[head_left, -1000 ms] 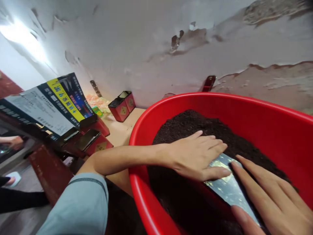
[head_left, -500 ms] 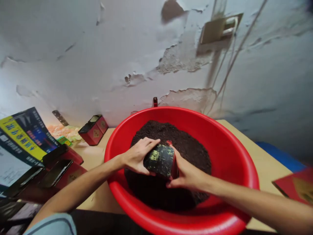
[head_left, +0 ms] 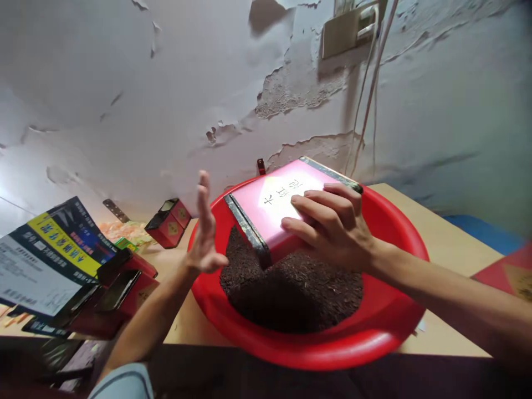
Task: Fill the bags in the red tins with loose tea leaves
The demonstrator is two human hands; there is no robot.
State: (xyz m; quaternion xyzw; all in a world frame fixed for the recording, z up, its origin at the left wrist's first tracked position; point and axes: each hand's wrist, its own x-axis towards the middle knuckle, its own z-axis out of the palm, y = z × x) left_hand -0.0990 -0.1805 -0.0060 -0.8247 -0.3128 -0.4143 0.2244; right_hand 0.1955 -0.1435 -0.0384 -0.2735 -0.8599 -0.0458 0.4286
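Far to the left of the red basin (head_left: 316, 354), a printed carton (head_left: 50, 255) with a yellow and blue panel lies slanted. Beside it are red boxes with dark lids (head_left: 124, 288); at least two show, but an exact count cannot be told. Closer to the basin's left rim, near the wall, two small red tins (head_left: 170, 221) stand side by side. The left hand (head_left: 203, 238) is just outside that left rim, spread flat with fingers upright and palm turned toward the basin, holding nothing and touching nothing. The single basin sits on the counter (head_left: 449, 244) and holds one heap of dark loose crumbs (head_left: 291, 288). Over the far half of the basin is one pink box (head_left: 274, 210), tilted with its broad printed face up toward the camera. Its long axis seems to run from the basin's left side up toward the far right rim. Its dark-rimmed end points left and down, with the lowest corner meeting the crumbs. The right hand (head_left: 332, 233) is at the box's right and near side, fingers curled over the pink face and gripping it, so the box extends leftward from the hand. Right of the basin, at the counter's edge, lies one flat red sheet (head_left: 507, 271).
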